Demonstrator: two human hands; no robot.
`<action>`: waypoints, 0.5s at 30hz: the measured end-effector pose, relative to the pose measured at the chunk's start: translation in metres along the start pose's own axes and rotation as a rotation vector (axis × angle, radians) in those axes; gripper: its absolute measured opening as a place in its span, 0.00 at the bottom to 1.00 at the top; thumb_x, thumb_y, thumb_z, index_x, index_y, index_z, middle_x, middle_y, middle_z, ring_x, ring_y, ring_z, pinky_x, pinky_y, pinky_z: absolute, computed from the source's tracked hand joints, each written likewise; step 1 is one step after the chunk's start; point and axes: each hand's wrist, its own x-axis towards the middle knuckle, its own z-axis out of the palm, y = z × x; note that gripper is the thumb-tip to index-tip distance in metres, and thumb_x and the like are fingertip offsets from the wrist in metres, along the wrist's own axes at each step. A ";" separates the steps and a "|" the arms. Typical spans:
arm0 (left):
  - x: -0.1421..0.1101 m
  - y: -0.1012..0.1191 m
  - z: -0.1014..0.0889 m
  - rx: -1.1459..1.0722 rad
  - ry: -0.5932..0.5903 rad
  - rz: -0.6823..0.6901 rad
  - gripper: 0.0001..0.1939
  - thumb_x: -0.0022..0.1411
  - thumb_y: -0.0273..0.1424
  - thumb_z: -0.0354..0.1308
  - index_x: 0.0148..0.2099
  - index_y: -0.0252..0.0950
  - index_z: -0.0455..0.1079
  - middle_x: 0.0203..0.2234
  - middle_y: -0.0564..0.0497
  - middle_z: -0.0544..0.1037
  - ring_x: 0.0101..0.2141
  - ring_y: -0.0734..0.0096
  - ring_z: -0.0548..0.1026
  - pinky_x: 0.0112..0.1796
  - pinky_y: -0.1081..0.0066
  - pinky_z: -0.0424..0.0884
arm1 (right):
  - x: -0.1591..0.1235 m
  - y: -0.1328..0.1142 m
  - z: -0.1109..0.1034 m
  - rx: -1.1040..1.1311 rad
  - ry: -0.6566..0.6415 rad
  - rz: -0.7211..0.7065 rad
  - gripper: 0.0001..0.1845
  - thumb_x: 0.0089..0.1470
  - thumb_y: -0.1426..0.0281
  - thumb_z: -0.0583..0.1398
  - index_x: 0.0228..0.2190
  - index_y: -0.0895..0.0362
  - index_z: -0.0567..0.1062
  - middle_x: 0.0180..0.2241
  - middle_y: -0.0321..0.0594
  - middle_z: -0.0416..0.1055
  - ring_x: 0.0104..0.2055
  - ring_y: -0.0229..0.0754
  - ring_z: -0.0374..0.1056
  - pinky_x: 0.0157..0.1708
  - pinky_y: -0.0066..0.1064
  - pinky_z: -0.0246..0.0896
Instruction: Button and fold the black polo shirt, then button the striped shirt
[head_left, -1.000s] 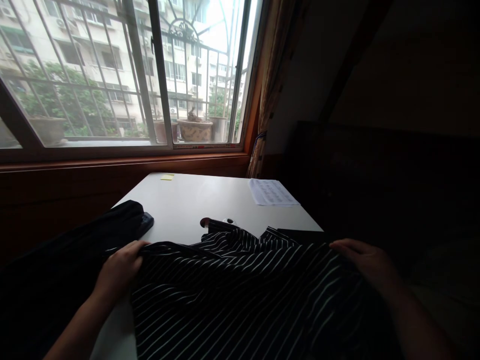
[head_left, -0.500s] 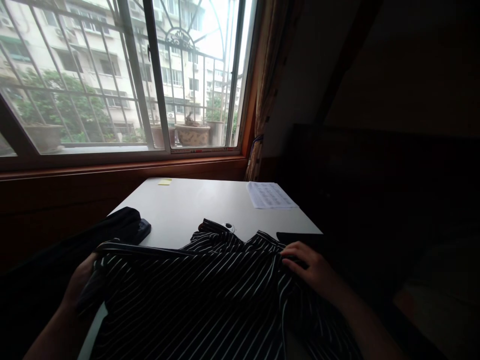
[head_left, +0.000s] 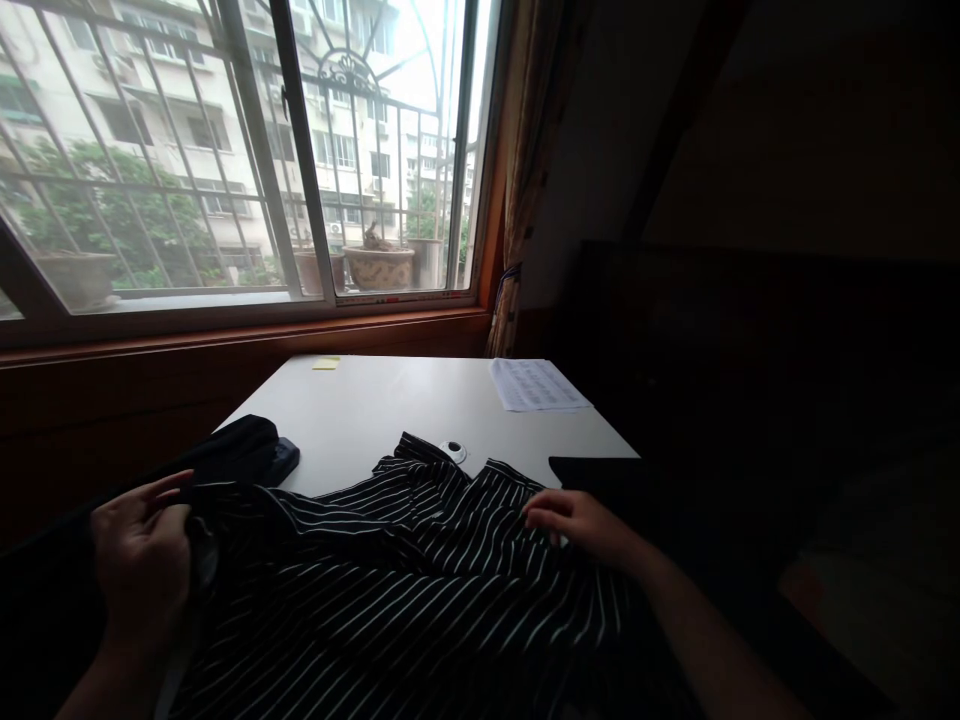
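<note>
Striped shirt lies rumpled over the near end of the bench; left hand pinches its left edge; right hand at its right side, cannot tell if gripping; step looks like spreading cloth; next move likely calls for even tension.

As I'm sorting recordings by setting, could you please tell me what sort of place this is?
Probably a room at home: barred window, tied curtain, striped garment over a white table.
</note>
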 end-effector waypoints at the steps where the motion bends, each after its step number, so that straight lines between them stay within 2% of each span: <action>1: -0.004 0.005 0.003 0.028 0.049 0.060 0.15 0.62 0.31 0.49 0.50 0.38 0.69 0.49 0.48 0.70 0.50 0.53 0.69 0.50 0.51 0.70 | 0.005 0.000 -0.003 -0.025 0.080 0.011 0.16 0.64 0.60 0.58 0.48 0.56 0.75 0.47 0.42 0.74 0.40 0.43 0.72 0.41 0.37 0.71; 3: -0.013 0.013 0.012 0.067 0.047 0.254 0.13 0.63 0.31 0.51 0.47 0.39 0.72 0.50 0.48 0.71 0.53 0.53 0.68 0.57 0.49 0.63 | 0.014 0.000 -0.008 -0.052 0.154 0.021 0.16 0.64 0.63 0.59 0.50 0.56 0.72 0.52 0.44 0.69 0.48 0.46 0.70 0.47 0.43 0.70; 5: -0.024 0.019 0.024 0.040 -0.123 0.464 0.13 0.65 0.31 0.51 0.48 0.40 0.73 0.50 0.48 0.73 0.53 0.54 0.69 0.58 0.50 0.62 | 0.020 -0.001 -0.008 -0.055 0.175 0.027 0.17 0.64 0.64 0.59 0.52 0.57 0.71 0.53 0.45 0.69 0.49 0.46 0.70 0.47 0.44 0.69; 8: -0.043 0.025 0.049 -0.028 -0.435 0.684 0.17 0.67 0.32 0.51 0.56 0.45 0.70 0.53 0.50 0.73 0.56 0.55 0.68 0.59 0.53 0.63 | 0.025 0.000 -0.005 -0.055 0.196 0.043 0.17 0.64 0.63 0.59 0.52 0.57 0.71 0.52 0.45 0.69 0.48 0.46 0.70 0.47 0.44 0.70; 12: -0.067 0.024 0.076 -0.022 -0.718 0.789 0.24 0.69 0.36 0.53 0.66 0.50 0.60 0.59 0.51 0.70 0.58 0.56 0.67 0.62 0.47 0.57 | 0.030 0.003 0.000 -0.038 0.195 0.060 0.18 0.64 0.63 0.59 0.52 0.57 0.71 0.52 0.44 0.69 0.49 0.47 0.70 0.47 0.44 0.70; 15: -0.074 0.020 0.082 -0.013 -0.855 0.771 0.28 0.69 0.40 0.54 0.68 0.51 0.55 0.56 0.50 0.73 0.54 0.56 0.71 0.62 0.45 0.57 | 0.027 0.002 0.001 0.001 0.154 0.052 0.16 0.60 0.63 0.62 0.47 0.58 0.75 0.48 0.43 0.73 0.47 0.49 0.71 0.46 0.41 0.69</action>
